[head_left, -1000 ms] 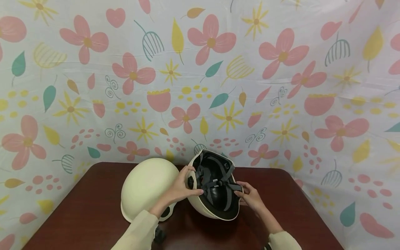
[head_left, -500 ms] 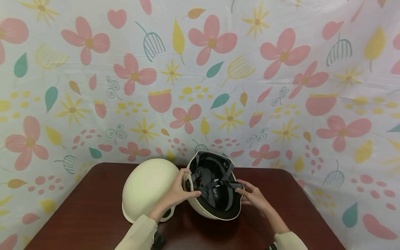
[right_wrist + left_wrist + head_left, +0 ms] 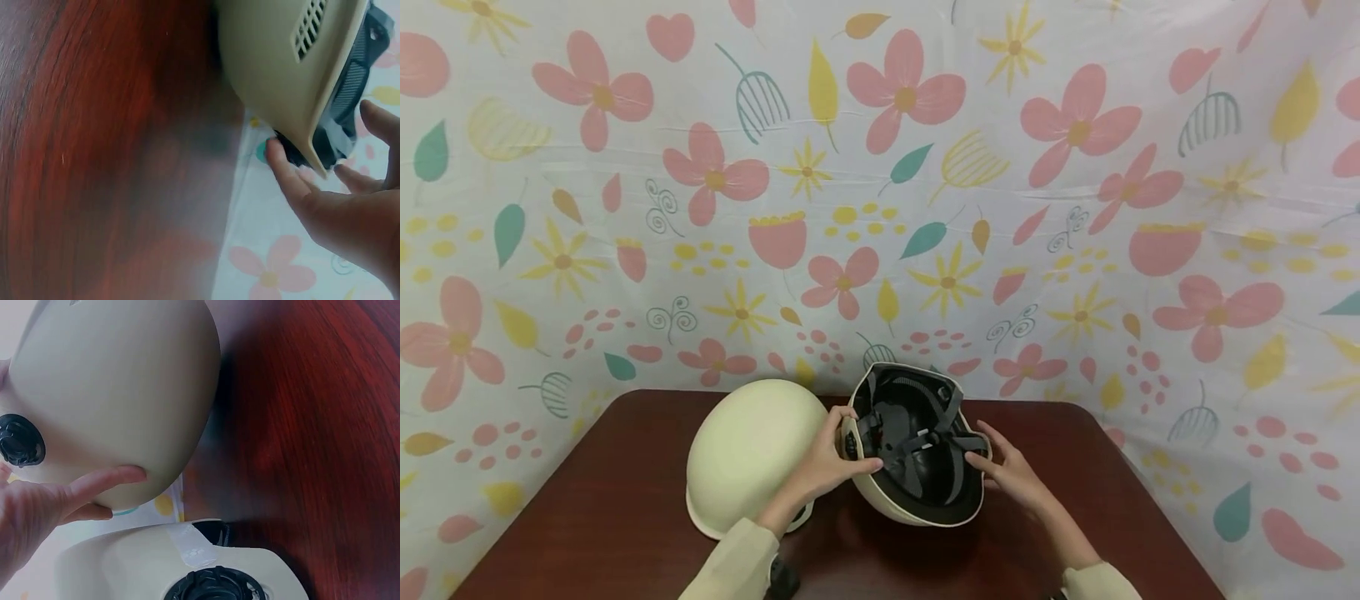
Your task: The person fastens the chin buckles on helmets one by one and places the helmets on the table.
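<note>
A cream helmet (image 3: 887,498) stands tilted on the table, its black padded inside (image 3: 898,417) and grey chin straps (image 3: 925,437) facing me. My left hand (image 3: 829,462) grips its left rim, thumb at the inner edge. In the left wrist view, fingers press the smooth outer shell (image 3: 125,394) near a black round knob (image 3: 22,440). At the right rim, my right hand (image 3: 1011,475) holds the edge, thumb on the near side and fingers behind. The right wrist view shows these fingers around the pointed side of the shell (image 3: 275,69), close to a dark strap.
A second cream helmet (image 3: 752,454) sits dome up just left of the first, partly behind my left forearm; its black knob (image 3: 215,587) shows in the left wrist view. Both are on a dark red-brown table (image 3: 617,517). A flower-patterned cloth (image 3: 880,208) hangs behind.
The held helmet's right side has shifted slightly right, and my right hand has moved outward with it, its thumb and fingers a little wider apart. The other helmet stays put.
</note>
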Motion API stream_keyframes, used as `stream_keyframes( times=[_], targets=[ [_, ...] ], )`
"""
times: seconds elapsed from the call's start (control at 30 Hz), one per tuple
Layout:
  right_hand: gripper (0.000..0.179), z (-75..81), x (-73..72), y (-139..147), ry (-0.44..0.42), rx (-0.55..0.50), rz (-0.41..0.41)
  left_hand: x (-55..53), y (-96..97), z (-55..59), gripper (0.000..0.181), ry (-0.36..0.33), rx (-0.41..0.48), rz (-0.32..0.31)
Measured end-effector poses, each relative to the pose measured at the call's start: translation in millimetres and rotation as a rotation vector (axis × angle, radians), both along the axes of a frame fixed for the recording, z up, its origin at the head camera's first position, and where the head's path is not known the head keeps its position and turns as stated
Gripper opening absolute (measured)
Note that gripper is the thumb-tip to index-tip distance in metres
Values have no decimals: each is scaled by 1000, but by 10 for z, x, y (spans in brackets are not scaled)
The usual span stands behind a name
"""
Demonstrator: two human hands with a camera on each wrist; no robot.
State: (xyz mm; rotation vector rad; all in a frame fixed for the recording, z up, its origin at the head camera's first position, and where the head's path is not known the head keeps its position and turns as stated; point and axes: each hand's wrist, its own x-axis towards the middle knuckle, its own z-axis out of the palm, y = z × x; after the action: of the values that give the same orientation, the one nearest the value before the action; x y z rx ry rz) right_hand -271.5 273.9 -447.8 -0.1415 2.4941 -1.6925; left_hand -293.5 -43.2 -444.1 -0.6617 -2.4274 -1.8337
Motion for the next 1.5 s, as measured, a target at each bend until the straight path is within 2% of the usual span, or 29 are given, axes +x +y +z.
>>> stream_keyframes(
  times=[0.13, 0.23, 0.37, 0.5, 0.83, 1.03, 1.17, 1.37, 1.5],
  targets=[
    [71, 72, 90, 57, 49, 64, 21, -1, 9, -7, 57, 5, 3, 4],
    [71, 115, 145, 89, 55, 95, 37, -4, 14, -10, 57, 9, 13, -3],
    [74, 159, 176, 93, 50, 94, 64, -24, 23, -20, 55, 14, 54, -20],
    [74, 192, 189, 83, 57, 88, 102, -36, 42, -26, 53, -13, 84, -6],
    [75, 206, 212, -58, 151, 181, 280, -76, 69, 23, 53, -43, 91, 27],
    [77, 165, 176, -177, 136, 196, 379, -107, 105, 69, 53, -69, 92, 27],
    [71, 137, 149, -234, 193, 209, 380, -108, 120, 99, 53, -83, 90, 34],
    [49, 43, 130, -262, 224, 124, 329, -119, 123, 115, 63, -90, 35, 39],
    [41, 9, 143, -276, 245, 86, 291, -135, 130, 138, 66, -58, 32, 42]
  ],
)
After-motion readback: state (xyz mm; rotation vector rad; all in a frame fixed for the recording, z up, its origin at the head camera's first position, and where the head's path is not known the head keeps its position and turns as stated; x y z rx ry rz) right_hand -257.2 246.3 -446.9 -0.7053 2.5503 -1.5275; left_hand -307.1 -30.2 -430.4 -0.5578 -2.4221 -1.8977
